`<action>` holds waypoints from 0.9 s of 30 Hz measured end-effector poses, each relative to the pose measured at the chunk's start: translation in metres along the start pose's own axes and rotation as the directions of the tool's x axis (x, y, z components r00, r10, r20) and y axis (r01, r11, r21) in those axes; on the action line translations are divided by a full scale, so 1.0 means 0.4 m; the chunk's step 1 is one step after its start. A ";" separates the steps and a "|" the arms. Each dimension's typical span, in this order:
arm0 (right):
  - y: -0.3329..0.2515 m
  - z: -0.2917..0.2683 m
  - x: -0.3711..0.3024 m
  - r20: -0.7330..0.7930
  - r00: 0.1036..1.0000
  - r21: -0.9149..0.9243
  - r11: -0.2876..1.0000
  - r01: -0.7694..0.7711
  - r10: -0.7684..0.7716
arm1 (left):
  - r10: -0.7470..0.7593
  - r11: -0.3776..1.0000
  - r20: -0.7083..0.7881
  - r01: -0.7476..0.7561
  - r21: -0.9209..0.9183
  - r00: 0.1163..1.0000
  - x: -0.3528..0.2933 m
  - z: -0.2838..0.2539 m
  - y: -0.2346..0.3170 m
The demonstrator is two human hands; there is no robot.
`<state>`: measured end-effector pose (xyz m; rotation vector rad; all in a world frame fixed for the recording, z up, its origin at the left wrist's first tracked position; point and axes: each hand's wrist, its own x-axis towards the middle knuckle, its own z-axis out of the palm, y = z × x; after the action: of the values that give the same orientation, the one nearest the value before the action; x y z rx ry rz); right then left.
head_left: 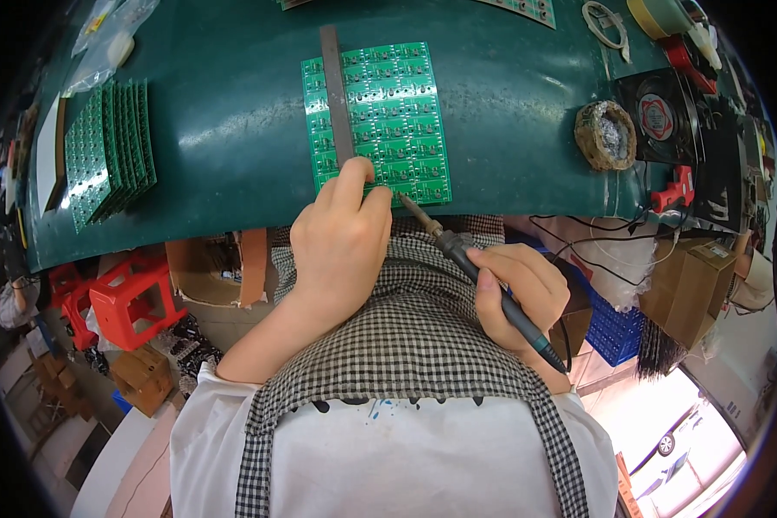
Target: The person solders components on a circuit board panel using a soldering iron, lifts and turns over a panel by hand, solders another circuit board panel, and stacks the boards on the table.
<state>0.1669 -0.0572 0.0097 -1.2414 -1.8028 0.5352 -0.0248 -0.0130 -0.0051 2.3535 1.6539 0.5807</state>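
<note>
A green panel of small circuit boards (397, 116) lies on the green work mat near its front edge. A flat dark metal bar (337, 99) rests lengthwise across the panel's left part. My left hand (341, 237) is closed, its fingers bent down over the panel's near edge by the bar's lower end; what its fingertips hold, if anything, is hidden. Held like a pen, a soldering iron (479, 272) sits in my right hand (527, 289). Its tip points up and left and meets the panel's near rows, close to my left fingertips.
Several upright green circuit panels (112, 155) stand at the left. On the right are a round container with silvery content (609, 136), a black fan (660, 116) and a red tool (673, 190). Dark cables (578, 246) hang below the table edge. Red stools (134, 298) stand lower left.
</note>
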 end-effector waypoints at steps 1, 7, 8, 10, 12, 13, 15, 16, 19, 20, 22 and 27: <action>0.000 0.000 -0.002 -0.001 1.000 0.000 1.000 -0.001 0.001 | 0.001 1.000 0.000 -0.001 0.000 1.000 0.000 0.000 0.000; -0.001 -0.011 -0.005 -0.056 0.998 0.019 1.000 0.022 -0.021 | 0.141 0.990 -0.005 -0.141 -0.012 0.990 0.005 -0.012 -0.015; -0.001 -0.010 -0.006 -0.044 0.999 0.018 1.000 0.017 -0.016 | 0.158 0.987 0.015 -0.158 -0.020 0.987 0.008 -0.016 -0.017; 0.000 -0.010 -0.009 -0.033 0.999 0.016 1.000 0.009 -0.008 | 0.177 0.984 0.038 -0.176 -0.028 0.983 0.014 -0.024 -0.018; 0.005 -0.008 -0.008 -0.037 0.999 0.013 0.999 0.031 -0.031 | 0.165 0.985 0.066 -0.161 -0.060 0.984 0.019 -0.029 -0.017; 0.007 -0.005 -0.007 -0.038 0.999 0.014 0.999 0.029 -0.028 | 0.165 0.985 0.069 -0.161 -0.060 0.984 0.023 -0.028 -0.019; 0.011 0.001 -0.003 -0.063 0.998 0.028 0.999 0.032 -0.031 | 0.144 0.990 0.081 -0.142 -0.027 0.986 0.034 -0.022 -0.025; 0.010 0.002 -0.003 -0.062 0.998 0.030 0.999 0.031 -0.029 | 0.142 0.990 0.083 -0.140 -0.026 0.986 0.035 -0.019 -0.025; 0.008 0.000 0.000 -0.034 0.999 0.033 0.999 0.002 -0.001 | 0.134 0.991 0.059 -0.133 -0.027 0.989 0.033 -0.008 -0.022; 0.007 0.001 0.001 -0.033 0.999 0.028 1.000 0.005 -0.004 | 0.129 0.991 0.036 -0.129 -0.023 0.991 0.029 -0.005 -0.021; 0.006 0.002 0.000 -0.031 0.999 0.021 1.000 0.005 -0.005 | 0.125 0.992 0.015 -0.125 -0.021 0.992 0.024 0.001 -0.020; 0.010 0.004 -0.003 -0.046 0.999 0.019 1.000 0.015 -0.014 | 0.099 0.995 -0.007 -0.099 0.005 0.995 0.017 0.010 -0.015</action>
<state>0.1677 -0.0563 0.0056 -1.2176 -1.7633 0.5106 -0.0263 -0.0042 -0.0096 2.4503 1.5501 0.6042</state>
